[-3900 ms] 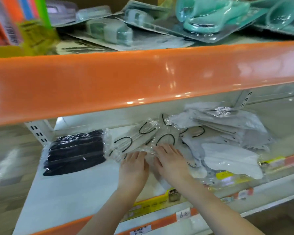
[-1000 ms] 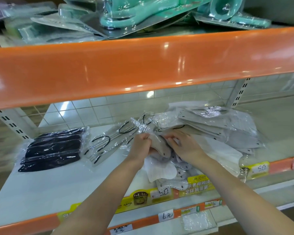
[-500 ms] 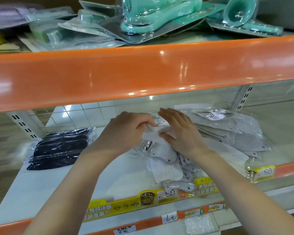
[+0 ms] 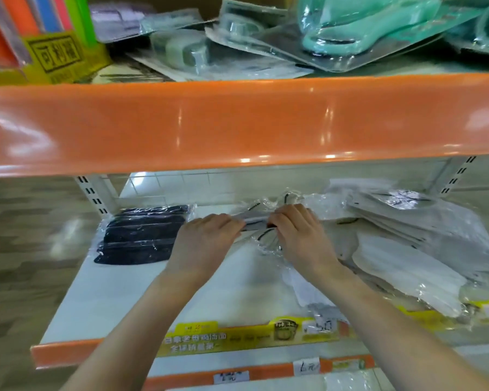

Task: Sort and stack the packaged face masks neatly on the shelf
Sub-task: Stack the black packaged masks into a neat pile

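The left hand [image 4: 206, 238] and right hand [image 4: 299, 235] are both curling their fingers around a thin clear-plastic pack of grey face masks [image 4: 256, 221], pinching its ends above the white shelf [image 4: 119, 292], between the black mask pack [image 4: 141, 235] and the heap of grey mask packs [image 4: 415, 221].

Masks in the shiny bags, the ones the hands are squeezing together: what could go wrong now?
The bundle of bagged masks is held only between the left hand and the right hand, and the plastic looks slippery, so some might slide out and fan apart. The white mask pile on the right leans untidily toward the shelf's front edge, so a nudge from the right forearm could push packs off. The black masks sit close by; the bundle may bump them.
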Tool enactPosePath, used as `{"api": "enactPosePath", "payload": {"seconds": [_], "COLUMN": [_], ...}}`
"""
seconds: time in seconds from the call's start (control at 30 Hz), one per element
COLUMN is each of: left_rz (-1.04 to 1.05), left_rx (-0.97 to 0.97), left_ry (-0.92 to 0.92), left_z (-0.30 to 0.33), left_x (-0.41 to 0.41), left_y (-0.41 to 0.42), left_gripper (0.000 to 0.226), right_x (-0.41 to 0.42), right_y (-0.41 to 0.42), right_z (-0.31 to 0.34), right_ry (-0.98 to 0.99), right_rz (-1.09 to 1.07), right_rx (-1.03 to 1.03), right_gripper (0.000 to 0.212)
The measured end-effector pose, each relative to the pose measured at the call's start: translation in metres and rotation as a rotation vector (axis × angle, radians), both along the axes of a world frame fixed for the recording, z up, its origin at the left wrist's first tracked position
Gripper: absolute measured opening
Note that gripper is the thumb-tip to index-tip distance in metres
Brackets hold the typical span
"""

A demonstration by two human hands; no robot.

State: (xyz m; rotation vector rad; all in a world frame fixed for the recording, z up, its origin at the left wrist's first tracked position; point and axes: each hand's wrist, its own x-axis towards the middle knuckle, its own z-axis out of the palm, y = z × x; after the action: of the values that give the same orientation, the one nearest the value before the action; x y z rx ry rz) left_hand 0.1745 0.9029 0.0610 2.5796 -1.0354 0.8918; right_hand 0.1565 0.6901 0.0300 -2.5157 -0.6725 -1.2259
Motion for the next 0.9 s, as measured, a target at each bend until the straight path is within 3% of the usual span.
{"api": "enactPosePath", "payload": {"seconds": [0.13, 0.53, 0.9], "left_rz": [0.042, 0.182, 0.147], "left_rx": [-0.051, -0.073, -0.049], "left_ry": [-0.036, -0.050, 0.260], "left_z": [-0.023, -0.052, -0.099], "left_x": [0.005, 0.024, 0.018], "left_y": [0.036, 0.162, 0.203], "left_gripper": [0.022, 0.033, 0.038], "right_x": [0.010, 0.046, 0.030], "right_y": [0.035, 0.161, 0.212], "right_z": [-0.011, -0.027, -0.070], "right_ry": [0.041, 0.182, 0.462], "right_rz": [0.075, 0.150, -0.008], "right_rx": [-0.029, -0.093, -0.118], "right_gripper": [0.029, 0.037, 0.042]}}
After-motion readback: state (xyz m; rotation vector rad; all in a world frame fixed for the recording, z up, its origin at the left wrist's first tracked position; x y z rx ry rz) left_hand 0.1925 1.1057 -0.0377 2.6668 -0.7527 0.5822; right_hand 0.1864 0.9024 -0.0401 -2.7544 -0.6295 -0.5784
